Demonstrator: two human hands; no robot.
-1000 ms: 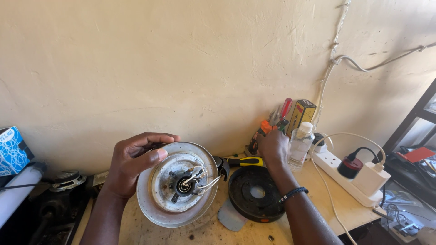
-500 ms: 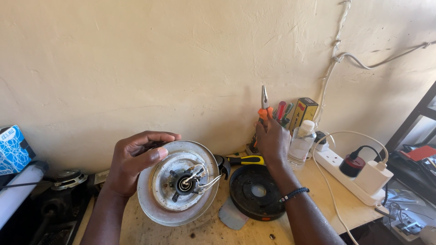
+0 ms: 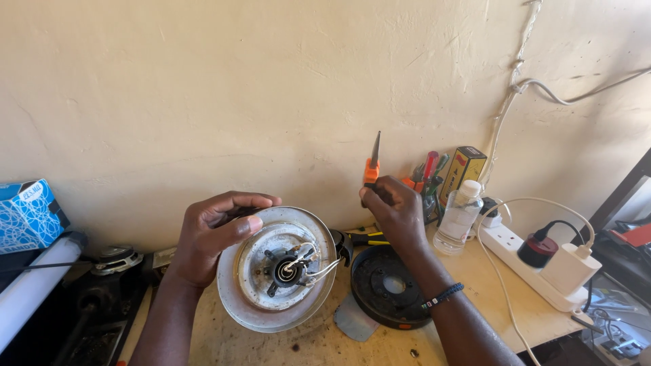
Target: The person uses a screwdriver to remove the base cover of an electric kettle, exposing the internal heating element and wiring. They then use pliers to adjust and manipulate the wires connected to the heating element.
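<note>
Repair workshop; tool-cluttered bench (image 3: pixel 305 346)

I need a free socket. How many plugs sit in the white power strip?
2: a black round plug mid-strip and a white charger at the near end of the power strip; the far end is partly hidden.

There is one view only, from a camera worn on the person's head. It looks forward and slightly down, facing a cream plaster wall (image 3: pixel 203 88) that fills the upper half of the picture. The tabletop (image 3: pixel 475 285) runs along the bottom, seen at a shallow slant from above and close by. Both forearms enter from the lower edge, so the camera sits just behind and above them; the left hand (image 3: pixel 217 234) and the right hand (image 3: pixel 397 210) lie near the middle, at arm's reach. The view takes in the tabletop's whole width, from a blue box (image 3: pixel 27 213) at the left edge to a white power strip (image 3: pixel 536 261) at the right. With no second view, nothing is shared.
</note>
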